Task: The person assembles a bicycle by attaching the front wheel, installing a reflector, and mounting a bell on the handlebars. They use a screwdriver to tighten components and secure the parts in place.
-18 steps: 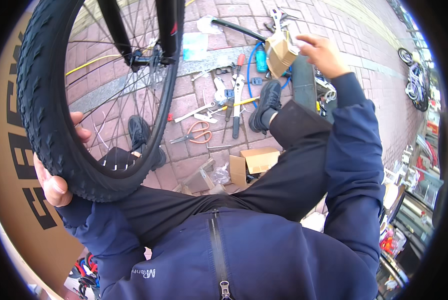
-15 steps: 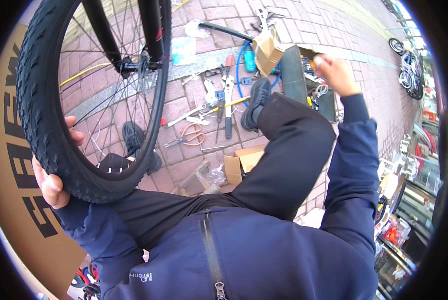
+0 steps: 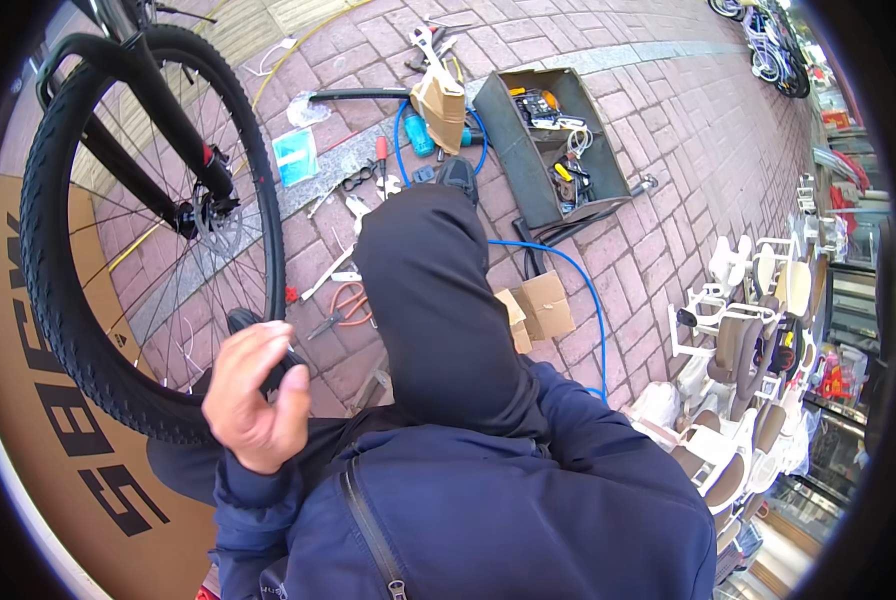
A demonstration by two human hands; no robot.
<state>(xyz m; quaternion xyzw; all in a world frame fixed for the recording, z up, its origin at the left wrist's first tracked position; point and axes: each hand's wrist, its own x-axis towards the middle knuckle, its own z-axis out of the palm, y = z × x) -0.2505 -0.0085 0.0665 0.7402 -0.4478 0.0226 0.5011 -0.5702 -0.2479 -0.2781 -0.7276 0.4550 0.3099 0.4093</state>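
Hands first: the bare left hand (image 3: 258,400) is raised in front of the lap with its palm bare and thumb apart from gently curved fingers, holding nothing. Its edge overlaps the lower tyre in view, but whether it touches cannot be told. The right hand is hidden behind the raised leg in black trousers (image 3: 423,300), so its state cannot be told; only the navy sleeve (image 3: 608,425) leads that way.

At the left stands the spoked bicycle wheel with a black knobbly tyre (image 3: 53,290), set between the legs of a glossy black fork (image 3: 175,125), with a perforated silver disc rotor (image 3: 216,232) at its hub. A printed brown cardboard panel (image 3: 98,480) lies behind and beside it.

On the reddish brick paving (image 3: 648,245) are orange-handled scissors (image 3: 351,303), a red-handled tool (image 3: 381,150), a small open cardboard box (image 3: 548,305), a curving blue hose (image 3: 593,310) and a dark, divided metal toolbox (image 3: 508,165) with loose tools inside.

As a judgement, the step in hand seems to be a pause between holds near the wheel. A steady grip there would call for the left fingers to close round the tyre, clear of the spokes and rotor.
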